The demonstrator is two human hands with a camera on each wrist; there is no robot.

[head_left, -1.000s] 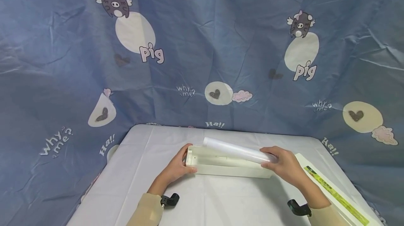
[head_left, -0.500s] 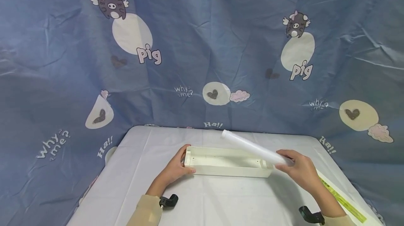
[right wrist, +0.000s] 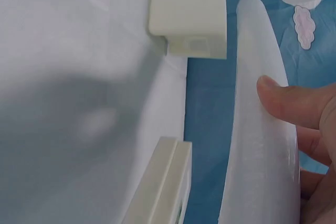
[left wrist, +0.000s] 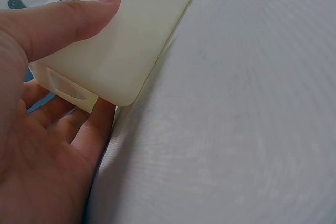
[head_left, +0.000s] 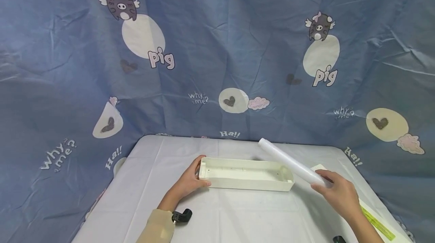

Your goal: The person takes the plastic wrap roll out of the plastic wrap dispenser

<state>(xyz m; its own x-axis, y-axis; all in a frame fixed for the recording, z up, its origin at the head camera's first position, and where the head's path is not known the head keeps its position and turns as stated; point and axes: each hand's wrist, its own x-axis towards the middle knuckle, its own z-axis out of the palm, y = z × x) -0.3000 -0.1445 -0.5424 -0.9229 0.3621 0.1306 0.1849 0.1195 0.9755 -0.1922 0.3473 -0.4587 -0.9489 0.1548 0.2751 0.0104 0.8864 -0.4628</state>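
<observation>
A long open-topped white plastic box (head_left: 251,184), like a cling film dispenser's base, lies on the table in the head view. My left hand (head_left: 190,178) grips its left end, thumb (left wrist: 79,19) on the front wall and fingers beneath and behind the end. Held up on the right is a roll of cling film (head_left: 289,160), white and translucent. My right hand (head_left: 340,194) grips that roll near its right end, thumb (right wrist: 286,98) across it; the far end tilts up and left, beyond the box's right end.
A long white strip-like lid (head_left: 387,213) with a yellow-green label (head_left: 377,223) lies at the right, partly behind the right forearm. White cloth covers the table (head_left: 251,216). A blue printed curtain (head_left: 210,46) hangs along the back and sides.
My right hand has lifted the roll out from over the box and moved it right, tilting it more steeply. The box's inside now shows fully; my left hand keeps its grip there.
</observation>
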